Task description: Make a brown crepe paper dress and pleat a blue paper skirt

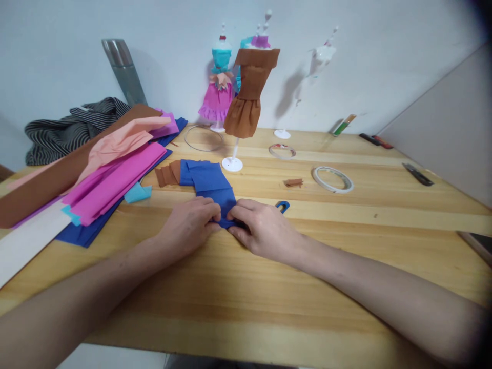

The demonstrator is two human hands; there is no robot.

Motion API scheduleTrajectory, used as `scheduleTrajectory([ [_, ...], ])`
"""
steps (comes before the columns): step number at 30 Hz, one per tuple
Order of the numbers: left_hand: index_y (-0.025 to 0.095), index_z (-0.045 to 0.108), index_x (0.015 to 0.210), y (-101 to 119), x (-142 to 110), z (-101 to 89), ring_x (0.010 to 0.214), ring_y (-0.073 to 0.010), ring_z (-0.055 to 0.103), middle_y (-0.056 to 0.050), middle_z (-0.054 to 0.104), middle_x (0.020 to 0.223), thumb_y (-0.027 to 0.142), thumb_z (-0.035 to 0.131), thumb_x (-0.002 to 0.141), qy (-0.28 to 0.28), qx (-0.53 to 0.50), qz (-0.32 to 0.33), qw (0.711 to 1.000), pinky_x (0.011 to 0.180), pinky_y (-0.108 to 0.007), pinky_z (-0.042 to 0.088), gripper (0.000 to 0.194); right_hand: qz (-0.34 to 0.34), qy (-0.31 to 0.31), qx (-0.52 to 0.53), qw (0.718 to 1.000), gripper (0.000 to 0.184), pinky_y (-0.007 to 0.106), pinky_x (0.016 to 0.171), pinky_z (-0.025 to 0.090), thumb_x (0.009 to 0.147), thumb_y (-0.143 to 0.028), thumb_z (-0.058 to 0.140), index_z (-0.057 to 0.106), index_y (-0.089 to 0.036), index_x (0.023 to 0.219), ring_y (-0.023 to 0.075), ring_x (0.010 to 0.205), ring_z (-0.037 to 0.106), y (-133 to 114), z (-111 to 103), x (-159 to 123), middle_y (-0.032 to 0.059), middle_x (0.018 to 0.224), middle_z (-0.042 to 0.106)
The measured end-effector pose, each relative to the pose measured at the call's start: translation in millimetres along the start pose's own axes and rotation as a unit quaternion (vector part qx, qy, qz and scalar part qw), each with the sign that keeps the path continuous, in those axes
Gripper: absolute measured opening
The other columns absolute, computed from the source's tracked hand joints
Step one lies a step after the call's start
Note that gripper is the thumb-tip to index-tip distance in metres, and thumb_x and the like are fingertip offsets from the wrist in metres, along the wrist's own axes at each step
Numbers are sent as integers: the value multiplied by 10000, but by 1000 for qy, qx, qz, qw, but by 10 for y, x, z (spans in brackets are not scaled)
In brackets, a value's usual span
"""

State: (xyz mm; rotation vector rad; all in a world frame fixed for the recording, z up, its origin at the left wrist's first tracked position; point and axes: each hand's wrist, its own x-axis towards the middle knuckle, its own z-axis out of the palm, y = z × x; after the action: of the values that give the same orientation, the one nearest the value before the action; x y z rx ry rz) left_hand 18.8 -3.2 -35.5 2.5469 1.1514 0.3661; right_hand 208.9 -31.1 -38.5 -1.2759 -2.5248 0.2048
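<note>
A strip of blue crepe paper [216, 190] lies on the wooden table in front of me, its near edge folded up. My left hand [194, 220] pinches that edge from the left, thumb below and fingers above. From the right, my right hand [261, 225] grips the same fold close by. More blue paper [187, 173] and folded brown paper pieces [168, 174] lie just behind the strip. Partly hidden beyond my right hand is a tool with a blue loop handle [283, 206]. A small mannequin in a brown paper dress [249, 92] stands behind.
Stacked coloured paper [119, 179], a striped cloth [77, 130] and a bottle [125, 72] fill the left side. Further back are a pink-skirted mannequin [218, 97] and a bare one [322, 56]. Tape rolls [348, 187], a cutter [417, 174] and a glue-like tube [344, 125] lie right.
</note>
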Motion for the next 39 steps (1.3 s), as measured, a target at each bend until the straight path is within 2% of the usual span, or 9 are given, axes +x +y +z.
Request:
scheduleTrajectory([
  [7, 180, 573, 761, -5, 3, -6, 744, -151, 506, 6, 569, 745, 158, 546, 772, 0, 14, 15, 1000, 654, -268, 364, 36, -6, -9, 0, 1000, 107, 264, 673, 405, 837, -202, 503, 598, -158, 858, 173, 787, 557, 2, 27, 0, 63, 838, 606],
  [18, 173, 557, 715, -22, 5, 19, 775, -160, 511, -2, 567, 763, 166, 537, 789, 3, 33, 41, 999, 682, -274, 379, 78, 26, -11, 28, 999, 185, 272, 670, 413, 778, -245, 565, 561, -178, 950, 173, 772, 552, 5, -12, -5, 46, 899, 567],
  [24, 172, 560, 714, -37, 25, -2, 736, -148, 506, 8, 557, 735, 161, 543, 775, -4, 10, 13, 1000, 669, -269, 374, 64, 41, -11, 47, 998, 247, 282, 679, 420, 769, -238, 569, 558, -167, 1005, 173, 762, 553, 1, -20, 1, 52, 920, 565],
  [29, 172, 554, 709, -77, 28, -11, 723, -139, 503, 14, 552, 723, 150, 533, 769, 5, -10, 12, 1000, 661, -259, 373, 68, 51, -8, 75, 996, 225, 266, 647, 409, 757, -213, 580, 554, -171, 977, 145, 693, 529, 6, -17, 11, 39, 885, 558],
  [39, 176, 553, 702, -112, 36, -14, 742, -144, 494, 8, 548, 729, 149, 507, 792, 33, 35, 42, 998, 660, -261, 355, 104, 68, 42, 103, 991, 179, 246, 590, 395, 739, -184, 572, 483, -184, 894, 121, 644, 489, 22, 20, -5, 25, 878, 493],
])
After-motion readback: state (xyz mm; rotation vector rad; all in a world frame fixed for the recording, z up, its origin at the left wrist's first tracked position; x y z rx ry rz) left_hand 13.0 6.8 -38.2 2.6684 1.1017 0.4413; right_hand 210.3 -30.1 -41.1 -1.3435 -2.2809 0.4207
